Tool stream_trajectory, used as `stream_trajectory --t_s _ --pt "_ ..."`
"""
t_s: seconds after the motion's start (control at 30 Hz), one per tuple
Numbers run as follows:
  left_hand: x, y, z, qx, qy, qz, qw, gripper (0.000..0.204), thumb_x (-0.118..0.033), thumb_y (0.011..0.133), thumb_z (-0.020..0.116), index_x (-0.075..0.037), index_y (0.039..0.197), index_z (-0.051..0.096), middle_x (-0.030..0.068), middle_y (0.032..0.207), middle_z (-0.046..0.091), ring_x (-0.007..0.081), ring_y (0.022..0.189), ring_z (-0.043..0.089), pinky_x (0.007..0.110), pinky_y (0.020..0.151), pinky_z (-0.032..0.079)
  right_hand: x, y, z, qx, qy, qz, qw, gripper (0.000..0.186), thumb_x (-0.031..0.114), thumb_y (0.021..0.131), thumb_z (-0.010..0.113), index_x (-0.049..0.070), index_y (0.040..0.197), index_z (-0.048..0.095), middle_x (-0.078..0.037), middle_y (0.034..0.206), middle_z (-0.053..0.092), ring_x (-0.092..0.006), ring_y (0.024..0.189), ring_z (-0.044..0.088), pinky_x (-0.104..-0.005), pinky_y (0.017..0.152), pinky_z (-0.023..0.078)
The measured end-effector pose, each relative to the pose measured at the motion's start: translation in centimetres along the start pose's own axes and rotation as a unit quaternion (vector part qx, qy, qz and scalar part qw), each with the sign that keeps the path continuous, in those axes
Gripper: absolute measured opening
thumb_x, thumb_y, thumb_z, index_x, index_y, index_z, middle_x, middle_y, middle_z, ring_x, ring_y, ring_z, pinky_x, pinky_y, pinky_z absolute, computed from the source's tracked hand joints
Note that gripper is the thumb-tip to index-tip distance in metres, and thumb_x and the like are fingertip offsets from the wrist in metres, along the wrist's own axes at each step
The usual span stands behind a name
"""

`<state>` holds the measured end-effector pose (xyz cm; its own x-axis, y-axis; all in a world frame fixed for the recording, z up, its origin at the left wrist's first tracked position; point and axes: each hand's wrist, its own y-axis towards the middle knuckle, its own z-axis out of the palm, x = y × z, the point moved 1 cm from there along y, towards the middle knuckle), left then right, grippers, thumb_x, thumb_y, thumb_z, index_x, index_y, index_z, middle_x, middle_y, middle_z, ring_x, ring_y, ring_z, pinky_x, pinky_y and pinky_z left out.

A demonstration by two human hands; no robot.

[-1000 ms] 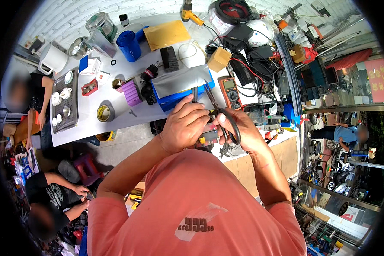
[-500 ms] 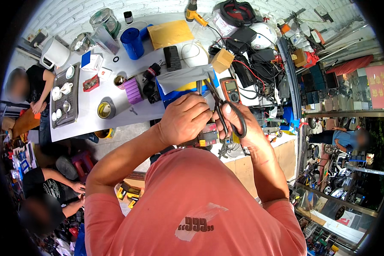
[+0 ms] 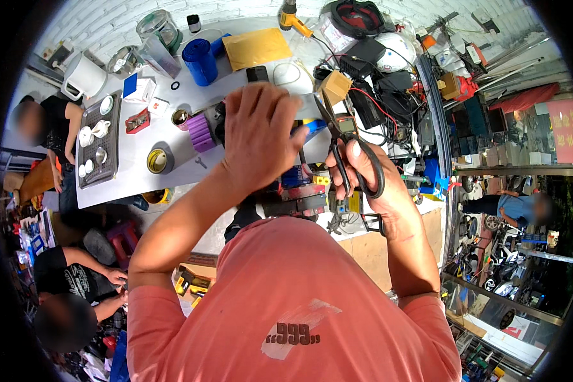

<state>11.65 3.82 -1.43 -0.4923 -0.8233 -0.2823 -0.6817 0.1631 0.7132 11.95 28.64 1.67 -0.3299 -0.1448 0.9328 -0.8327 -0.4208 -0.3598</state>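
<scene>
My right hand (image 3: 382,181) is closed round a pair of black-handled scissors (image 3: 377,173), whose blades point away from me and stand slightly apart. My left hand (image 3: 259,137) is raised over the table with fingers stretched and somewhat blurred, nothing seen in it. It covers most of a blue-and-yellow object with a grey sheet (image 3: 307,105) on it. Just beyond the scissors lies an orange multimeter (image 3: 346,124), partly hidden. A purple ribbed block (image 3: 201,134) lies left of my left hand, and a black phone (image 3: 256,74) shows beyond its fingertips.
A blue roll (image 3: 200,62), a yellow envelope (image 3: 256,49) and a tea tray (image 3: 102,141) with white cups occupy the far and left table. Tangled cables, a small cardboard box (image 3: 335,86) and a white helmet (image 3: 395,52) crowd the right. Two people are at the left.
My left hand has come away from beside the scissors, moved up and left, and its fingers have spread. The scissors stay in my right hand, shifted slightly right.
</scene>
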Motion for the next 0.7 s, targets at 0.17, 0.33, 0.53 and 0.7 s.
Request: stream_trajectory --t_s 0.17,0.33,0.53,0.7 --pt "0.6 2.3 -0.1 0.122 0.041 -0.035 0.991 0.050 -0.023 0.083 0.091 -0.009 0.127 0.072 0.0110 0.121 0.068 0.0360 0.122 0.064 0.053 0.106 0.045 0.2 -0.5 0.1 0.051 0.029 0.011 0.998 0.064 0.067 0.108 0.077 0.003 0.111 0.073 -0.002 0.084 0.069 -0.0111 0.067 0.070 -0.0242 0.057 0.049" --pt "0.2 2.0 -0.9 0.167 0.037 -0.003 0.985 0.045 -0.019 0.081 0.089 -0.008 0.121 0.073 0.0112 0.118 0.067 0.0355 0.120 0.064 0.053 0.106 0.046 -1.3 -1.6 0.4 0.053 -0.004 0.019 0.998 0.071 0.070 0.109 0.071 -0.001 0.114 0.077 -0.007 0.085 0.075 -0.0157 0.066 0.073 -0.0266 0.059 0.051" --pt "0.6 1.2 -0.5 0.139 0.036 0.017 0.990 0.038 -0.016 0.080 0.086 -0.010 0.113 0.069 0.0102 0.113 0.066 0.0353 0.114 0.064 0.053 0.101 0.046 -3.0 -1.7 1.2 0.065 0.030 0.095 0.993 0.074 0.075 0.102 0.079 0.001 0.110 0.072 -0.002 0.082 0.068 -0.0115 0.063 0.071 -0.0235 0.054 0.050" --pt "0.8 1.2 0.1 0.090 0.024 0.029 0.995 0.031 -0.013 0.080 0.086 -0.010 0.106 0.069 0.0083 0.112 0.065 0.0341 0.112 0.064 0.052 0.097 0.047 -3.3 -2.0 1.5 0.032 0.040 0.089 0.995 0.077 0.078 0.103 0.074 0.002 0.110 0.072 -0.004 0.085 0.069 -0.0126 0.066 0.071 -0.0248 0.056 0.048"
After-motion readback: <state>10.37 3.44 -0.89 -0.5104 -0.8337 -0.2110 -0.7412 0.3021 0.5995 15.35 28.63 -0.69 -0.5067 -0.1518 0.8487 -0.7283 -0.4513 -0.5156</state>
